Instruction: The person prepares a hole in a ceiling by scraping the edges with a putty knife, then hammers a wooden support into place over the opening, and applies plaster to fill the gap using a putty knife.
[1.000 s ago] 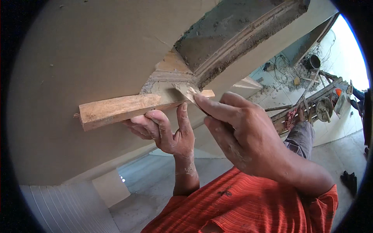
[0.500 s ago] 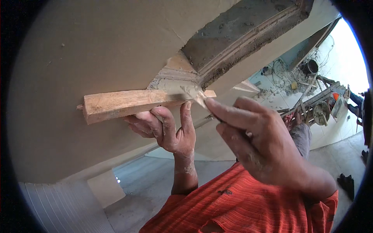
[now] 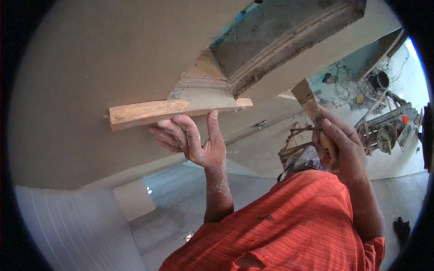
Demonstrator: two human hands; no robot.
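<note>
A pale wooden batten [image 3: 149, 111] lies against the plastered wall [image 3: 99, 58], below the corner of a rough-edged opening [image 3: 271, 38]. From beneath, my left hand [image 3: 203, 147] holds the batten in place, thumb and fingers pressed to its underside. Smooth wet plaster [image 3: 205, 98] fills the strip between batten and opening, and some lies over the batten's top edge. To the right, away from the wall, my right hand [image 3: 346, 144] is closed round the wooden handle of a putty knife [image 3: 309, 104]. Its blade points up and is smeared with plaster. Both hands are dusted with dried plaster.
Lower down at the right stand a wooden trestle [image 3: 393, 118] and a round plaster-smeared pan [image 3: 386, 137]. Beyond them, a dark bucket [image 3: 382, 80] sits among rubble and cables. A black glove-like thing [image 3: 401, 229] lies on the floor at the lower right.
My right hand has drawn the putty knife back from the plaster, to the right, and its blade now points up. My left hand still holds the batten against the wall.
</note>
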